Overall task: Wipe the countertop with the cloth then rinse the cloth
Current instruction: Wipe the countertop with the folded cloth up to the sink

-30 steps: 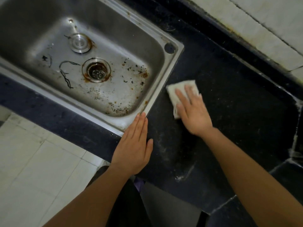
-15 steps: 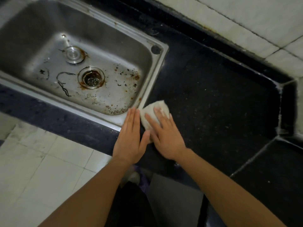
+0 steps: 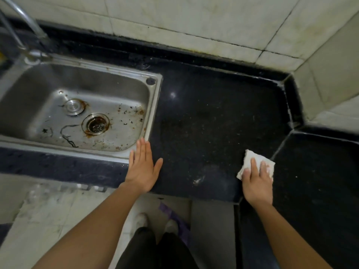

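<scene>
A crumpled white cloth (image 3: 252,160) is pressed flat against the black speckled stone countertop (image 3: 209,123) near its front edge, beside the seam at the right corner, by the right hand (image 3: 256,183), whose fingers are laid out straight over it. The left hand (image 3: 142,167) is rested flat, fingers straight and together, at the front right corner of the stained stainless steel sink (image 3: 153,105), nothing being held.

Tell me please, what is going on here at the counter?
A person is wiping the dark countertop with a white cloth. The right hand presses the cloth flat near the counter's front edge, away from the sink. The left hand rests flat beside the sink's near corner. The rinsing is not yet done.
</scene>
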Motion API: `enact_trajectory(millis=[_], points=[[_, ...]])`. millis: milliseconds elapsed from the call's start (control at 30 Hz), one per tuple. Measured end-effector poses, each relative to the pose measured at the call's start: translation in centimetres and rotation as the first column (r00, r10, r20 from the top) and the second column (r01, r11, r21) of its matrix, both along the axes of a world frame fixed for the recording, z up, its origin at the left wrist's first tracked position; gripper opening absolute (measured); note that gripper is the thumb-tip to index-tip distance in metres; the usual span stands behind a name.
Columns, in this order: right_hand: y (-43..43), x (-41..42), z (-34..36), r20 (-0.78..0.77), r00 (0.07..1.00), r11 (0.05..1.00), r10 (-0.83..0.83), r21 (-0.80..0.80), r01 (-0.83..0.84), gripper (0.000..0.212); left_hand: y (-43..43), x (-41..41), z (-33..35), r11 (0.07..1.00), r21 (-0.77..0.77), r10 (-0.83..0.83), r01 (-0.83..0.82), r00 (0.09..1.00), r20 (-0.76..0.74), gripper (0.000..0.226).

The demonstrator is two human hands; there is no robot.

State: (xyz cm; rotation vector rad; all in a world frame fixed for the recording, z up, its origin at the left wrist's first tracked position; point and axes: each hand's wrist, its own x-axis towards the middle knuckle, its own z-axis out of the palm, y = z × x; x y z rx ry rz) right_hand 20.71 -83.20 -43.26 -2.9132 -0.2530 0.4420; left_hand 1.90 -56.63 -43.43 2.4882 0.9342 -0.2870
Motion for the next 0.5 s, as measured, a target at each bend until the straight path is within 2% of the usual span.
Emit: enact_trajectory(millis=[67,100,167,233,333,400,433,467,500], points=[[1.1,-2.5,-0.2,0.036,0.990,0.991,-0.134,0.019,0.133,0.053,0.2,-0.5,0.1,1.000,-0.010,-0.015,0.015,1.000,-0.023,0.071],[2.2,-4.1,-0.1,0.042,0.989,0.990,-0.139,0.012,0.139,0.054,0.3,-0.9,0.2,1.000,-0.011,-0.011,0.011,0.999,-0.032,0.071],[5.0,-8.1,-0.6,0.029,0.999,0.999,0.039,0.028,-0.040,0.056,0.5,-2.1,0.3,1.000,0.025,0.011,-0.010,0.999,-0.049,0.070],[7.5,-11.9,-1.0,0.016,0.952,0.949,0.306,0.069,-0.307,0.058,0.5,-3.5,0.3,0.997,0.075,0.004,0.001,0.998,-0.064,0.069],[8.6,-14.2,-1.3,-0.005,0.816,0.813,0.578,0.085,-0.576,0.073,0.6,-4.3,0.5,0.996,0.083,-0.032,0.040,0.995,-0.094,0.071],[7.5,-13.1,-0.7,0.028,0.673,0.672,0.739,0.044,-0.740,0.076,0.6,-4.1,0.6,0.995,0.081,-0.040,0.050,0.992,-0.119,0.072],[6.5,-12.3,-0.4,0.047,0.602,0.600,0.797,0.043,-0.799,0.073,0.7,-4.0,0.6,0.996,0.079,-0.041,0.052,0.990,-0.133,0.072],[5.4,-11.3,-0.5,0.065,0.576,0.574,0.815,0.041,-0.818,0.068,0.7,-3.9,0.6,0.996,0.075,-0.042,0.053,0.988,-0.147,0.073],[4.2,-10.1,-0.8,0.042,0.601,0.601,0.798,0.020,-0.799,0.066,0.8,-3.8,0.7,0.996,0.072,-0.042,0.055,0.986,-0.163,0.073]])
